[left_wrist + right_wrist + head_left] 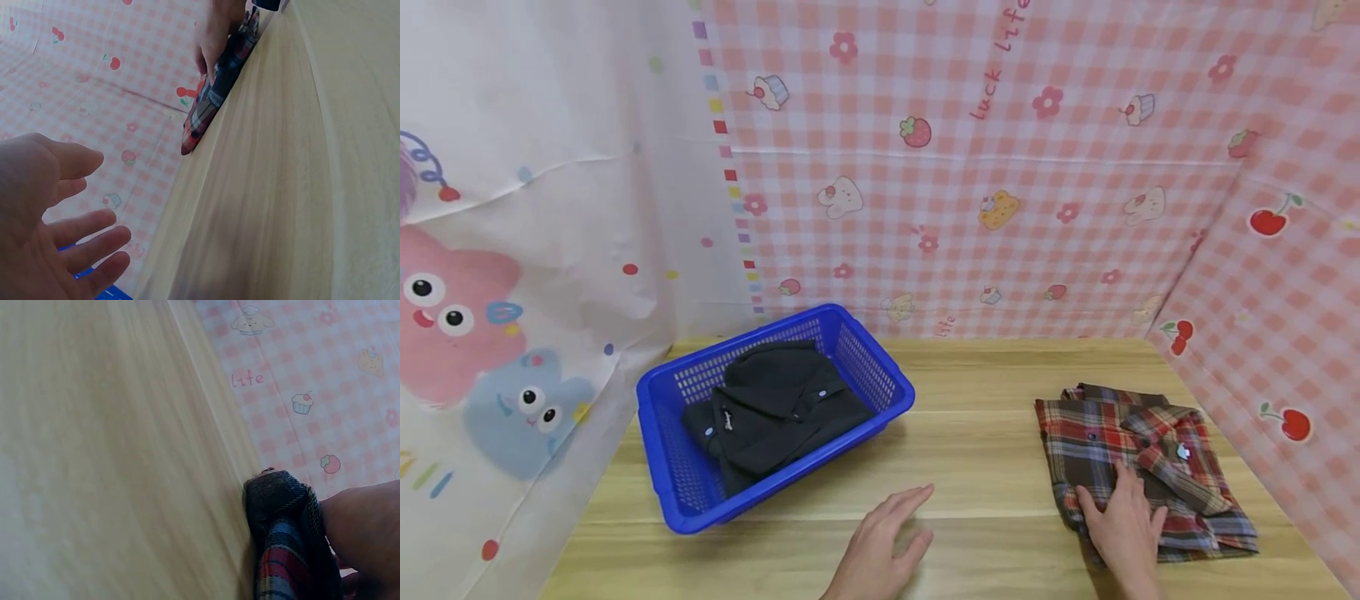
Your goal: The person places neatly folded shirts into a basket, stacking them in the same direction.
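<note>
A folded plaid shirt (1067,442) in red, brown and blue lies at the right of the table, collar up with a small white patch on it. My right hand (1123,521) rests on its near part, thumb spread to the left and fingers pointing forward over the cloth. In the right wrist view, the edge of the folded shirt (284,562) rises beside that hand. My left hand (880,546) hovers over the table front with relaxed fingers and nothing in it. The left wrist view shows the left palm and its spread fingers (94,247).
A blue plastic basket (891,398) stands tilted at an angle on the left of the wooden table (970,467). Inside it lies a folded black shirt (782,408) with light buttons. Patterned cloth walls (955,192) enclose the table at the back and both sides.
</note>
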The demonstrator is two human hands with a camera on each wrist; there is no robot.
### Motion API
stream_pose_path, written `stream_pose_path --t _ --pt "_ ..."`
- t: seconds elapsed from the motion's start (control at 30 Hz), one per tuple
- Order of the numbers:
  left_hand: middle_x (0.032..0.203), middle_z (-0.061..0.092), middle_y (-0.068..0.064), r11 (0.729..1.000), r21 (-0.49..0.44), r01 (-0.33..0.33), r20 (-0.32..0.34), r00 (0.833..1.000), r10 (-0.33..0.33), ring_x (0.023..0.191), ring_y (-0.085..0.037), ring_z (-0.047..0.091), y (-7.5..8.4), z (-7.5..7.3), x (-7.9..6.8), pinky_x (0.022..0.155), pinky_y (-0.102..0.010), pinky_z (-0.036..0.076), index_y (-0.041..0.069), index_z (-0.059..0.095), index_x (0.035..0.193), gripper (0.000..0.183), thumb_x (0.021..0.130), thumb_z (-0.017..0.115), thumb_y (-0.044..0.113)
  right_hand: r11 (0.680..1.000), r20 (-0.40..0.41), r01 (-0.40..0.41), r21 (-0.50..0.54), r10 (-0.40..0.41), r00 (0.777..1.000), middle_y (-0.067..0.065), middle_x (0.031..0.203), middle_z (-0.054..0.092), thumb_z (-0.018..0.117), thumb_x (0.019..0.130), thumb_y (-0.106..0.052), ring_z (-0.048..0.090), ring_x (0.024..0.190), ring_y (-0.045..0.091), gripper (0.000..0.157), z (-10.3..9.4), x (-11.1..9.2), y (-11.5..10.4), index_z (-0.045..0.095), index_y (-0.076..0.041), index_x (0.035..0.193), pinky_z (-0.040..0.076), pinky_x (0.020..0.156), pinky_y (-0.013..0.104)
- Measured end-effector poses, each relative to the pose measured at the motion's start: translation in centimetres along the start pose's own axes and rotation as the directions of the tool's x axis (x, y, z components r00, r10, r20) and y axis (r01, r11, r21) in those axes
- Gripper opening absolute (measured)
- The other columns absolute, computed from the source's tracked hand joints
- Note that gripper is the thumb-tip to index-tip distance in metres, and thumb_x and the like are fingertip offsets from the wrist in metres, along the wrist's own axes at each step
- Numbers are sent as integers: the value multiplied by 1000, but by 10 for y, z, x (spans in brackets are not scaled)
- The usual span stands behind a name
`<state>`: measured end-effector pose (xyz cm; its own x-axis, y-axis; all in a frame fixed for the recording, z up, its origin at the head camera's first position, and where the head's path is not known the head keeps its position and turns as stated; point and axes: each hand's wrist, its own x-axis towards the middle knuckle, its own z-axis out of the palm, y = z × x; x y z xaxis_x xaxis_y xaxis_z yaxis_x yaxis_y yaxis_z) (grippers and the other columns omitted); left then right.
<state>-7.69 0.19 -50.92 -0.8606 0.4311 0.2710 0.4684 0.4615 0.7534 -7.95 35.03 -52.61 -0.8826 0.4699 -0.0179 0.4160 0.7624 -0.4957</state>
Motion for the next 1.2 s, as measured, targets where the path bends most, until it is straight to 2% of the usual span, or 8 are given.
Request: stream_pose_path --t 0.4,0.6,0.8,0.97,1.1,1.2 --pt "145 59 -3 998 -40 44 67 997 -41 133 -26 57 2 6 4 108 -47 49 12 53 151 53 100 67 22 997 59 60 -40 -57 997 48 152 22 62 102 -26 21 139 67 75 5 -12 -16 25 14 153 6 111 84" --pt "146 58 -3 997 -63 37 78 996 -32 133 -27 57 3 13 4 108 -47 50 12 52 152 54 101 66 24 993 67 84 -88 -78 995 48 150 27 62 102 -27 24 139 67 70 10 -18 -25 31 14 150 10 110 84" --pt "146 58 -2 997 -64 53 90 995 -47 132 -27 58 3 16 5 107 -47 51 14 53 152 54 100 67 25 992 95 91 -91 -82 992 48 151 26 61 103 -27 23 139 67 69 11 -23 -31 31 13 151 10 110 84" --pt "145 59 -4 997 -67 47 92 995 -41 132 -27 58 2 18 5 107 -46 50 13 53 151 54 100 68 25 990 82 108 -89 -101 991 47 151 27 61 103 -27 24 139 67 68 14 -27 -33 32 13 150 11 110 84" --pt "145 59 -4 994 -78 77 120 990 -68 132 -27 58 4 18 5 108 -47 50 13 53 151 55 100 68 25 989 68 117 -88 -111 992 46 151 28 62 103 -27 25 139 67 67 16 -29 -34 34 12 150 11 110 84" --pt "146 58 -5 989 -82 126 156 981 -112 133 -28 57 6 17 6 108 -50 49 14 53 151 55 100 69 26 991 70 108 -79 -103 992 46 152 27 62 103 -26 24 140 66 67 16 -31 -36 34 12 150 10 110 84"
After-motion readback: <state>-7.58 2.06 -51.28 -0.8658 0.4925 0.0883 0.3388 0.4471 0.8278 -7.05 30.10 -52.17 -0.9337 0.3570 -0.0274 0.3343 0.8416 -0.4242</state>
